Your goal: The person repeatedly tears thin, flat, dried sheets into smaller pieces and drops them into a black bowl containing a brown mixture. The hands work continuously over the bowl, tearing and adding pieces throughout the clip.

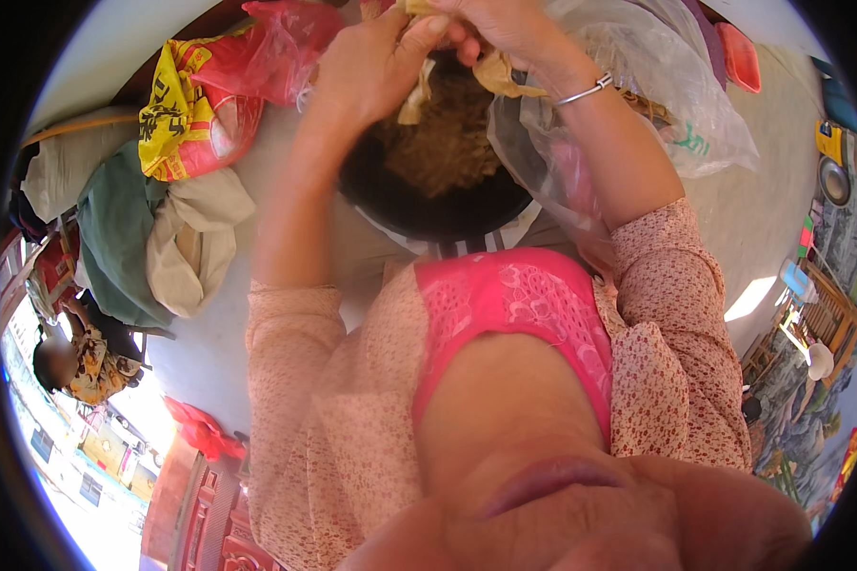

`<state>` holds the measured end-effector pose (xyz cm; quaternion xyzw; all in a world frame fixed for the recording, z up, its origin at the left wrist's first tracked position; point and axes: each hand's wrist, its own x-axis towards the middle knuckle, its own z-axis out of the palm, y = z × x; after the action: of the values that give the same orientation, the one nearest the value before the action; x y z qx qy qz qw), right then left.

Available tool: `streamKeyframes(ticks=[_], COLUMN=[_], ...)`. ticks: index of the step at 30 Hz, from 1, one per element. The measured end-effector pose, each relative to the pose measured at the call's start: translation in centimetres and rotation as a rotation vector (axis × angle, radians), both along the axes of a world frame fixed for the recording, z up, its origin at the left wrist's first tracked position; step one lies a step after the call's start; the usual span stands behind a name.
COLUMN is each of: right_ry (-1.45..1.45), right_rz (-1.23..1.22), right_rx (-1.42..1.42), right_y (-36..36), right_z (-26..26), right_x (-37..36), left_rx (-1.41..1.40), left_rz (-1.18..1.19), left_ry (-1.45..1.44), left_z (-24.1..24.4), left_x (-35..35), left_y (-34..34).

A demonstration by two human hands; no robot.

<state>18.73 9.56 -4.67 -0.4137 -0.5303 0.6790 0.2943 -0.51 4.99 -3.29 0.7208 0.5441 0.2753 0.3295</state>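
Observation:
My left hand (382,61) and my right hand (503,25) meet at the top edge of the view, fingers close together. Between them they grip a dry, tan, husk-like piece (503,75); its exact kind is unclear. A paler strip (416,96) hangs below my left thumb. Directly beneath is a round black basin (443,221) holding a heap of brownish shredded material (439,153), blurred. A clear plastic bag (714,125) lies beside my right forearm, with some dry brown stalk-like pieces inside. The upper ends of my fingers are partly cut off.
Left of the basin lie a red and yellow printed bag (178,107) and a pink plastic bag (293,50). Green cloth (118,235) and a beige cloth (196,235) are farther left. Another person (100,360) sits near a bright doorway. A red plastic container (739,57) stands far right.

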Motion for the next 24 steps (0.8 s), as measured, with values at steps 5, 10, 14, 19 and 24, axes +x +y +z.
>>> streamKeyframes(ticks=[5,10,14,19,24], right_ry=[0.348,0.596,0.44,0.655,-0.038], right_rz=[0.049,0.241,0.319,0.222,-0.039], right_rx=[-0.472,-0.529,-0.43,-0.454,0.703], right_y=[-2.3,-2.5,-2.8,-2.9,-4.5], right_z=[-0.9,1.3,2.3,2.4,3.8], right_x=[-2.0,-2.6,-2.0,-1.3,-2.2], left_rx=[-0.239,-0.355,-0.297,0.403,0.393], left_rz=[0.36,0.034,0.011,0.491,0.066], left_ry=[-0.762,-1.624,-1.672,-0.693,-0.554], left_z=[-3.1,0.2,3.3,3.4,1.0], left_x=[2.4,-0.8,-7.3,-4.2,1.0], left_y=[-0.3,1.7,3.0,1.0,-1.1])
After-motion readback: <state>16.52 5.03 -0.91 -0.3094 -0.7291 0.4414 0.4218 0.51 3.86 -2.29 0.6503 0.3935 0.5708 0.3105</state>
